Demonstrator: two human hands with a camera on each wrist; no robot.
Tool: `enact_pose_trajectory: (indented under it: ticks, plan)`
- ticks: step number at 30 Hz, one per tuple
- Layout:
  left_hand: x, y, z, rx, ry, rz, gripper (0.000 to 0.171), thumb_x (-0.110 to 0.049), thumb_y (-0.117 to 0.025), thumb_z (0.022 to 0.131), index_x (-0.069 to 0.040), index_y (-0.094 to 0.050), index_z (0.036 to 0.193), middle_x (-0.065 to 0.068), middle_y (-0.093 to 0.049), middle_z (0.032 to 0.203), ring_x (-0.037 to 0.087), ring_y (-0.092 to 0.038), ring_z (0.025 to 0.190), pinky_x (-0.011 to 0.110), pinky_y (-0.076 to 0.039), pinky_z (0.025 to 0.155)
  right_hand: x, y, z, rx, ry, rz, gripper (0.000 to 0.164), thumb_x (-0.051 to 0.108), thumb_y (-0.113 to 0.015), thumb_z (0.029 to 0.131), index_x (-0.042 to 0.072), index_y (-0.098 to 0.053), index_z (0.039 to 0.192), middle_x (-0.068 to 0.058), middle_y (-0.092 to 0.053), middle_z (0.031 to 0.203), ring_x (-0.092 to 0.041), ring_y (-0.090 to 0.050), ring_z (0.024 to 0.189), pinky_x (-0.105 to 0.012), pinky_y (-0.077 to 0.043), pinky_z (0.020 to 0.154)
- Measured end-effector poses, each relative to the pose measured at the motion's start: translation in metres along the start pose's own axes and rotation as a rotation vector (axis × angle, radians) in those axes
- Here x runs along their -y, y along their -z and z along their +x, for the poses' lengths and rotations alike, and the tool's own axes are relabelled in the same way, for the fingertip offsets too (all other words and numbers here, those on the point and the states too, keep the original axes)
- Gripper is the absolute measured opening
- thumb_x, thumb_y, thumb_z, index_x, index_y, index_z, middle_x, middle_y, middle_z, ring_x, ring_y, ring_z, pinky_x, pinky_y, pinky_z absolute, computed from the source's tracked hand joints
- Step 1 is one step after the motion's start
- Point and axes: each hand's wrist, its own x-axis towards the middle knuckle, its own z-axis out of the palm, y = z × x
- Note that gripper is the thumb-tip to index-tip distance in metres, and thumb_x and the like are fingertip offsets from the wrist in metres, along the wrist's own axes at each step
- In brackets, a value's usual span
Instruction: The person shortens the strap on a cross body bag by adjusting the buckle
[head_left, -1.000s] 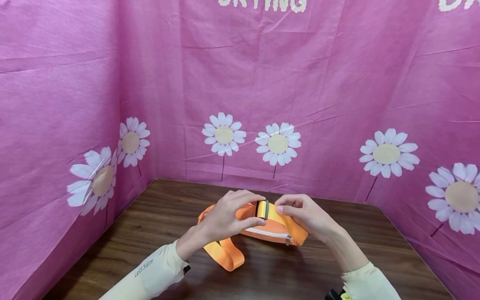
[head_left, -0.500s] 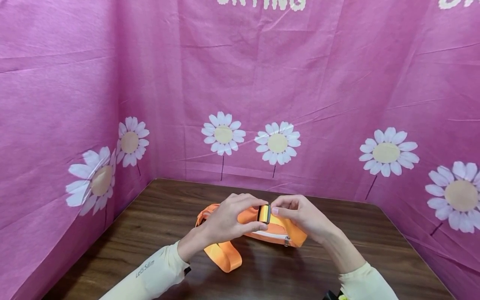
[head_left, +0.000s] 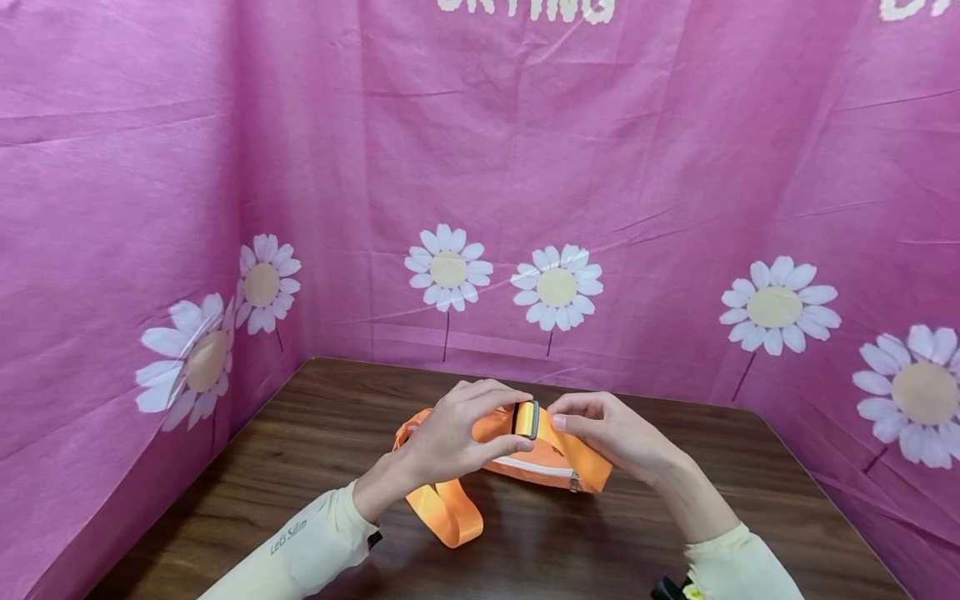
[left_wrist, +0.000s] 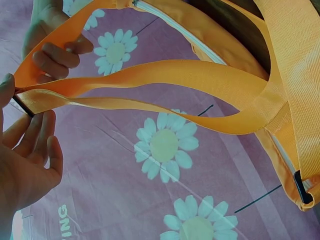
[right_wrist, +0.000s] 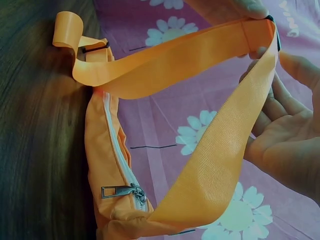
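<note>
An orange waist bag (right_wrist: 97, 145) lies on the table with its white zipper and metal pull showing. My left hand (head_left: 457, 429) pinches a black slider buckle (head_left: 534, 421) between thumb and fingertips, raised above the bag. Through that buckle runs the bag's orange strap (head_left: 581, 454). Just right of the buckle, my right hand (head_left: 630, 437) holds the strap between thumb and fingers. In the left wrist view, two lengths of webbing (left_wrist: 165, 72) run from the buckle toward the bag. A second black buckle (left_wrist: 302, 187) sits by the bag's end.
A loose strap loop (head_left: 450, 517) hangs at the bag's near left side, over the dark wooden table (head_left: 300, 467). Pink cloth (head_left: 637, 150) printed with daisies stands along the back and both sides of the table.
My right thumb came close to the buckle half a second ago and is now slightly farther right along the strap. The left hand keeps its pinch on the buckle, with only a slight shift.
</note>
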Motion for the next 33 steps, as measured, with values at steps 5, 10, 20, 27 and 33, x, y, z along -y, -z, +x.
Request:
enact_pose_trajectory:
  ticks: [5,10,20,27,33]
  plan:
    - [0.001,0.0,0.0,0.02,0.002,-0.001,0.051,-0.035,-0.082,0.088,-0.013,-0.067,0.131,-0.008,-0.065,0.123,0.007,-0.059,0.112,0.032,-0.043,0.094,-0.001,0.001,0.001,-0.015,0.026,-0.025,0.019,0.008,-0.06,0.102,-0.005,-0.068,0.114,-0.006,-0.058,0.08,-0.017,-0.055,0.07,-0.028,-0.049,0.062]
    - [0.001,0.0,0.001,0.041,0.002,0.001,0.051,-0.036,-0.083,0.088,-0.012,-0.067,0.13,-0.008,-0.065,0.121,0.003,-0.058,0.11,0.032,-0.044,0.094,0.0,0.001,0.001,-0.016,0.048,-0.03,0.017,0.005,-0.06,0.101,-0.004,-0.069,0.112,-0.005,-0.052,0.072,-0.017,-0.05,0.063,-0.029,-0.043,0.056]
    - [0.0,0.0,0.0,0.051,0.014,0.011,0.051,-0.036,-0.083,0.088,-0.012,-0.067,0.13,-0.008,-0.066,0.118,0.006,-0.06,0.103,0.031,-0.044,0.09,-0.002,-0.002,0.003,-0.054,0.016,-0.018,0.016,0.008,-0.064,0.1,-0.004,-0.07,0.11,-0.003,-0.05,0.066,-0.015,-0.048,0.053,-0.026,-0.04,0.049]
    - [-0.001,0.0,-0.001,0.072,0.06,0.016,0.051,-0.039,-0.084,0.086,-0.017,-0.069,0.129,-0.01,-0.066,0.121,0.001,-0.057,0.112,0.034,-0.043,0.092,0.001,-0.007,0.004,-0.1,0.0,-0.068,0.017,0.011,-0.069,0.098,-0.005,-0.07,0.106,-0.002,-0.052,0.067,-0.013,-0.049,0.053,-0.024,-0.042,0.049]
    - [-0.002,-0.001,0.0,0.095,0.075,0.017,0.05,-0.039,-0.084,0.085,-0.018,-0.07,0.128,-0.012,-0.065,0.117,0.001,-0.058,0.108,0.033,-0.042,0.09,0.002,-0.01,0.004,-0.091,-0.024,-0.073,0.019,0.013,-0.068,0.099,-0.004,-0.07,0.108,-0.004,-0.057,0.073,-0.015,-0.051,0.053,-0.026,-0.046,0.048]
